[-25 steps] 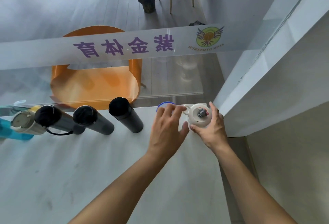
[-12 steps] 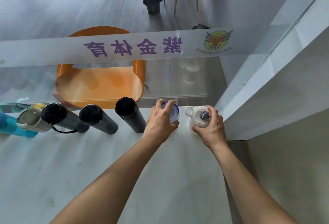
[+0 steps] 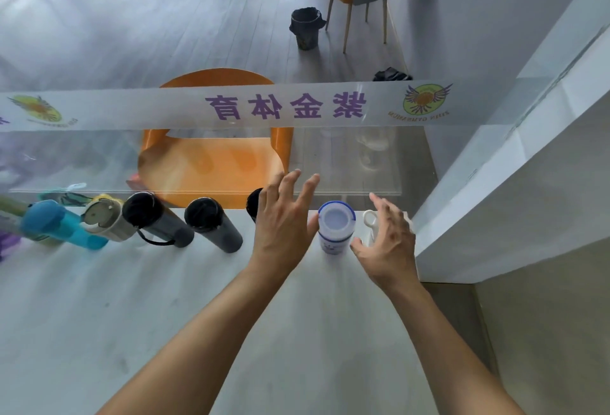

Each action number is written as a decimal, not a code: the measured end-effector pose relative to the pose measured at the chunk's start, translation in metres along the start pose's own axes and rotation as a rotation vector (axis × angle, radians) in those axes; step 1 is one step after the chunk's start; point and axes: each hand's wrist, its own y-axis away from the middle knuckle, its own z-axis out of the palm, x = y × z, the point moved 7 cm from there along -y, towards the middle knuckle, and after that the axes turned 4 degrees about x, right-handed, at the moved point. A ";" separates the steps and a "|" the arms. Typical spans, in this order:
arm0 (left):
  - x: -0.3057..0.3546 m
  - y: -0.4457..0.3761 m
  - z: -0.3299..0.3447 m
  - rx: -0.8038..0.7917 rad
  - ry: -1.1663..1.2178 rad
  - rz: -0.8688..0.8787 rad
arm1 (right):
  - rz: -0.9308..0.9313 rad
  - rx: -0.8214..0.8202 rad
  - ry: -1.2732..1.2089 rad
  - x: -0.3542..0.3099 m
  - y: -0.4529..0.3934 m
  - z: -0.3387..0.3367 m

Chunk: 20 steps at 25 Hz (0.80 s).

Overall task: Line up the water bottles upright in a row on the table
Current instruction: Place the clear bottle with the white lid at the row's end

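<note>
Bottles stand in a row on tabletop (image 3: 165, 315); left hand (image 3: 284, 226) and right hand (image 3: 389, 243) spread, empty grip, could clip blue-rimmed bottle (image 3: 336, 228) between them and topple it.

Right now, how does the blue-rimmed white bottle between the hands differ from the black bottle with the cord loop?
The blue-rimmed white bottle is pale with a blue ring at its top; the black bottle with the cord loop is dark all over. The white one looks shorter, the black one longer. A cord hangs from the black bottle; none shows on the white. Both stand upright in the row on the table, untouched by either hand.
</note>
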 end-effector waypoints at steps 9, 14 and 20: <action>-0.060 0.014 0.000 -0.198 0.065 -0.180 | 0.027 -0.040 0.191 -0.003 0.008 0.007; -0.064 0.015 0.001 -0.182 0.193 -0.195 | 0.069 -0.020 0.284 0.012 0.008 0.003; -0.065 0.015 0.002 -0.192 0.196 -0.176 | 0.166 -0.077 0.287 0.037 -0.005 0.002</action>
